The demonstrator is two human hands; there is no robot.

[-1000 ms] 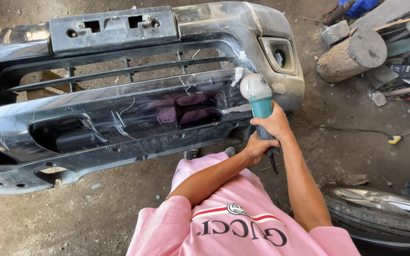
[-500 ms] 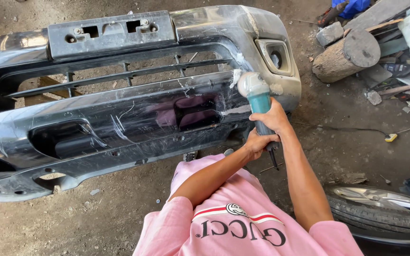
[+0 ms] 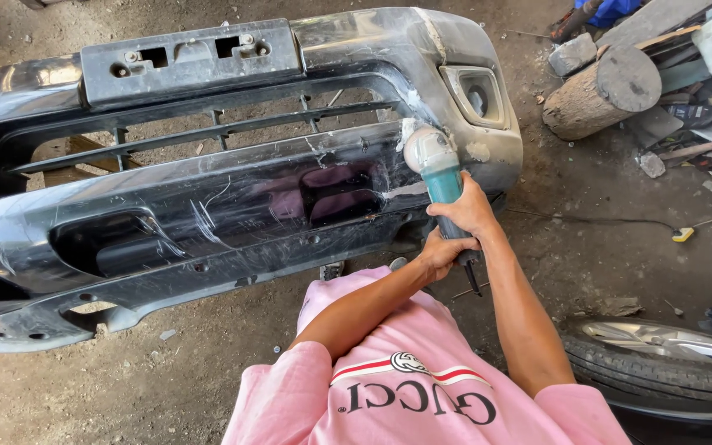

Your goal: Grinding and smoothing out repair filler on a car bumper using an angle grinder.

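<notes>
A large dark grey car bumper (image 3: 208, 198) lies on the dirt floor in front of me, scratched and with pale sanded patches near its right end. I hold a teal angle grinder (image 3: 437, 169) with both hands. My right hand (image 3: 465, 210) wraps the tool's body just behind the grey head. My left hand (image 3: 442, 251) grips the rear of the handle below it. The grinder's head presses against the bumper's shiny middle bar next to a whitish patch. My pink shirt fills the bottom of the view.
A thick log section (image 3: 595, 99) and a stone lie at the upper right beside a pile of scrap. A car wheel with tyre (image 3: 661, 354) lies at the lower right. A thin cable with a yellow piece (image 3: 684, 234) runs across the dirt.
The view has shifted a little; my hands and the grinder stay on the same spot of the bumper's right part.
</notes>
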